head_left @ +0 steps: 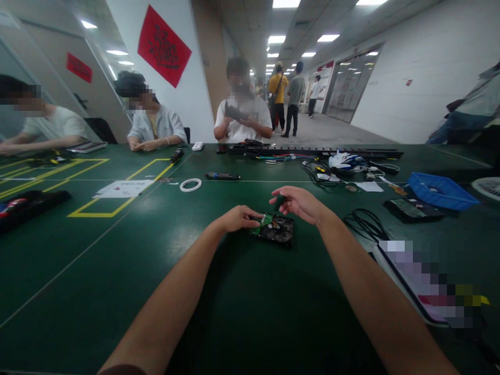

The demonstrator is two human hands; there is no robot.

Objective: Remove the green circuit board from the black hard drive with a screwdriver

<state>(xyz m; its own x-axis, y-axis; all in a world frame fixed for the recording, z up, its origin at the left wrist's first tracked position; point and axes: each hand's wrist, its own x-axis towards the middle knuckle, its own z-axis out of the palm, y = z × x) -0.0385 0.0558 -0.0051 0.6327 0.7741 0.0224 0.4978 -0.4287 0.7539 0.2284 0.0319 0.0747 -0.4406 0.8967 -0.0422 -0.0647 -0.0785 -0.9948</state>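
Note:
A hard drive (282, 232) lies on the green table with its green circuit board facing up. My left hand (239, 219) grips its left end, fingers resting on the board's edge and thumb side low. Above the drive's far edge, my right hand (300, 204) pinches a screwdriver (279, 202) with a dark green handle, held roughly upright over the board. The tip of the screwdriver is too small to make out.
A second hard drive (414, 208) lies beside a blue tray (441, 191) on the right. Black cable (367, 224) and a tablet-like device (414, 281) are nearer. A white tape roll (190, 185) and a dark pen-shaped tool (222, 176) lie farther off. A person (242, 117) sits opposite.

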